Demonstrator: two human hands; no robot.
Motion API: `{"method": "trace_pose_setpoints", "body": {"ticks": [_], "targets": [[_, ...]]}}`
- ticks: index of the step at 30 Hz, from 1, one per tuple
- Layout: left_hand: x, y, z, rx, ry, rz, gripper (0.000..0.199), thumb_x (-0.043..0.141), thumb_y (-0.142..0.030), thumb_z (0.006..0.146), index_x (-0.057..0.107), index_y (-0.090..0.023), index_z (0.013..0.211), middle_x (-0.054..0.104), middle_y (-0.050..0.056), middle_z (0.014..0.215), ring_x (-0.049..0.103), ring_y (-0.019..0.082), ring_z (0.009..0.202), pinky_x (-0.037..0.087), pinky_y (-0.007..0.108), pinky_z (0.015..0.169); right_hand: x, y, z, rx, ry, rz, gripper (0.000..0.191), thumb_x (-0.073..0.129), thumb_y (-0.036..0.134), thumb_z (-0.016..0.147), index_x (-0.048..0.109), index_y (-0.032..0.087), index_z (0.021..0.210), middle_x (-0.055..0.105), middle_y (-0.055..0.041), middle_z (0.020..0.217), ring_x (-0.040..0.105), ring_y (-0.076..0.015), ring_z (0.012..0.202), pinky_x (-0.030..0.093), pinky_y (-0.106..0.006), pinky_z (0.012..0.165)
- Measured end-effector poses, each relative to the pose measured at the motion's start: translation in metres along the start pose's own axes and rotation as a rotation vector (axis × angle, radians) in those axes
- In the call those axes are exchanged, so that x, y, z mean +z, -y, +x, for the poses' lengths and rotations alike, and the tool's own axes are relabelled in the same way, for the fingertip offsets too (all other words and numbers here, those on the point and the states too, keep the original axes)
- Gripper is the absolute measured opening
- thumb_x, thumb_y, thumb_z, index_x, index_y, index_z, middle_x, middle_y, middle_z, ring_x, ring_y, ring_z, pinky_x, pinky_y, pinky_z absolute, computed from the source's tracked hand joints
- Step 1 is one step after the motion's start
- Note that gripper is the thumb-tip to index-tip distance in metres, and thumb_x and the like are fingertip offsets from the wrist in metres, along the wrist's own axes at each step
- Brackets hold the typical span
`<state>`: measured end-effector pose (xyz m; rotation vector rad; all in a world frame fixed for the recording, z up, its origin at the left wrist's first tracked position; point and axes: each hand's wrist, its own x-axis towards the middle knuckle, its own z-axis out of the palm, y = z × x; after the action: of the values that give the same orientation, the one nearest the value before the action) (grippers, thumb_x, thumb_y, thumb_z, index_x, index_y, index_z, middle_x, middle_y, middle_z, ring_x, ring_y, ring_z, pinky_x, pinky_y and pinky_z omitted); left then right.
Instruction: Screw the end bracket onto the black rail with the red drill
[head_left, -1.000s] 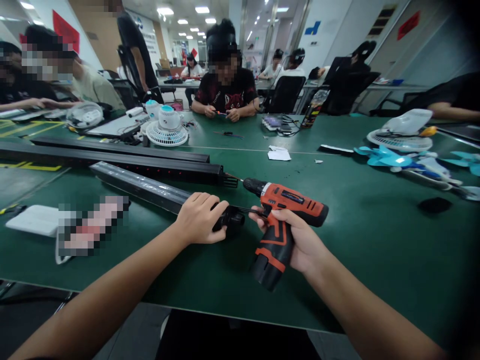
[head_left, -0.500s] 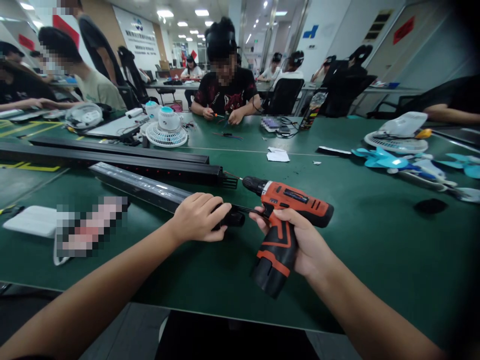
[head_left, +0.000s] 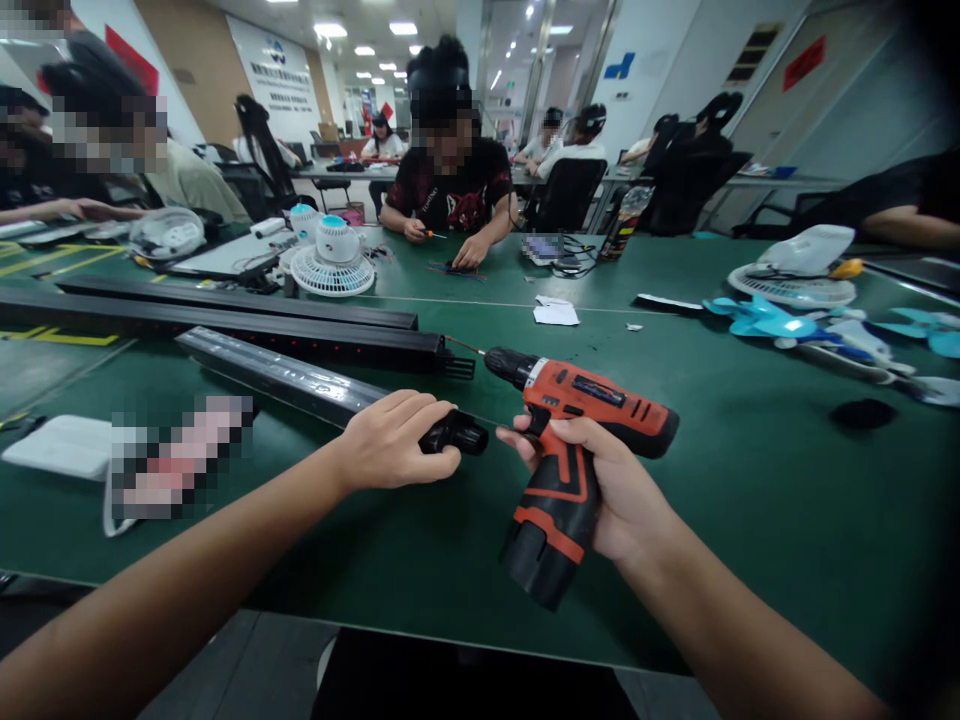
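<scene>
Green tabletop (head_left: 750,480) spreads under your forearms; your right hand (head_left: 626,490) is wrapped around the handle of the orange-and-black cordless drill (head_left: 607,400), held above it, while your left hand (head_left: 397,440) grips the dark rectangular housing (head_left: 292,378) near its black end fitting (head_left: 457,434), left of the drill

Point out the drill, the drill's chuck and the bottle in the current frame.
drill (head_left: 600,392): head view, on the red body
chuck (head_left: 507,366): head view, on its black sleeve
bottle (head_left: 621,228): head view, on its dark label
</scene>
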<state>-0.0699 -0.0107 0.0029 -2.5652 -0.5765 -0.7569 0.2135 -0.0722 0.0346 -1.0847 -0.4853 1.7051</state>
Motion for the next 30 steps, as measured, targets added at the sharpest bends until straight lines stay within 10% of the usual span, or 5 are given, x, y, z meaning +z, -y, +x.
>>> {"method": "trace_pose_setpoints", "body": {"ticks": [9,16,19,24,30], "targets": [[0.004,0.003,-0.006,0.037,-0.069,-0.046,0.019,0.073,-0.019,0.097,0.074,-0.036,0.106,0.085,0.004,0.122,0.079,0.024,0.101,0.068,0.042,0.088,-0.001,-0.001,0.000,-0.032,0.027,-0.039,0.043,0.097,0.031,0.077,0.083,0.022,0.115,0.090,-0.0112,0.096,0.085,-0.0293,0.082,0.071,-0.039,0.072],[0.005,0.007,-0.009,0.137,-0.030,0.043,0.027,0.079,-0.053,0.104,0.065,-0.030,0.101,0.086,0.012,0.126,0.080,0.029,0.105,0.065,0.047,0.089,-0.003,-0.003,0.000,-0.031,0.023,-0.051,0.043,0.096,0.034,0.078,0.083,0.021,0.117,0.088,-0.0108,0.092,0.081,-0.0274,0.078,0.068,-0.038,0.068],[0.007,0.006,-0.012,0.048,0.097,0.027,0.012,0.078,-0.036,0.104,0.069,-0.037,0.111,0.086,0.006,0.133,0.081,0.027,0.114,0.063,0.050,0.098,-0.004,-0.002,0.000,-0.042,0.034,-0.064,0.048,0.097,0.034,0.077,0.083,0.021,0.121,0.087,-0.0099,0.091,0.080,-0.0279,0.078,0.067,-0.039,0.069],[0.012,-0.007,-0.025,-0.006,-0.040,0.166,0.049,0.076,-0.016,0.101,0.061,-0.044,0.138,0.082,0.006,0.147,0.077,0.031,0.135,0.053,0.068,0.120,-0.003,-0.001,0.001,-0.022,0.025,-0.072,0.047,0.097,0.037,0.076,0.083,0.021,0.118,0.087,-0.0097,0.089,0.081,-0.0283,0.077,0.067,-0.040,0.070],[0.015,-0.035,-0.049,-0.692,-0.174,0.214,0.106,0.088,-0.015,0.087,0.031,-0.032,0.175,0.040,0.030,0.182,0.031,0.061,0.175,0.023,0.097,0.132,0.001,-0.001,0.000,-0.034,-0.002,-0.059,0.037,0.096,0.034,0.075,0.083,0.022,0.108,0.087,-0.0104,0.087,0.086,-0.0339,0.092,0.067,-0.039,0.072]]}}
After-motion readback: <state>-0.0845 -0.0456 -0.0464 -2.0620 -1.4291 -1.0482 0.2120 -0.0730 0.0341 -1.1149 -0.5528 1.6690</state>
